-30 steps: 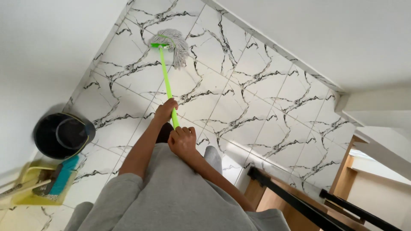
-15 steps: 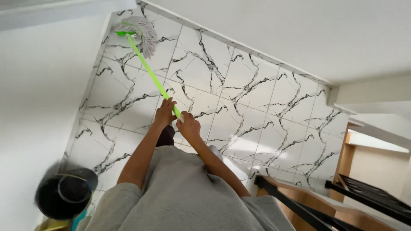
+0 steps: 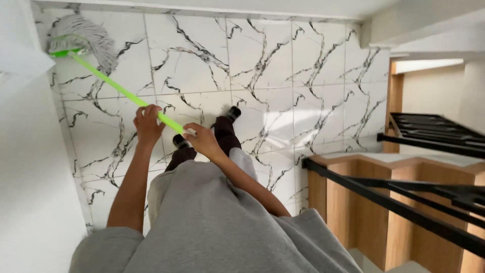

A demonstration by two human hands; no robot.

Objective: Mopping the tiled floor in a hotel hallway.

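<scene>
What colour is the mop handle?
Bright green: the mop handle shows clearly in the head view, gripped by both hands.

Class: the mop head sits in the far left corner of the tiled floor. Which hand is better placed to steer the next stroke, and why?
Probably the left hand. Its grip sits further down the green handle, nearer the mop head, so it can guide the sweep. The right hand holds the handle's top end, likelier a pivot.

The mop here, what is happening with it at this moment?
A person in grey clothes holds a mop by its green handle with both hands, the left hand further down the handle and the right hand at its end. The white mop head lies on the marble-patterned tiled floor, in the corner by the white wall.
</scene>
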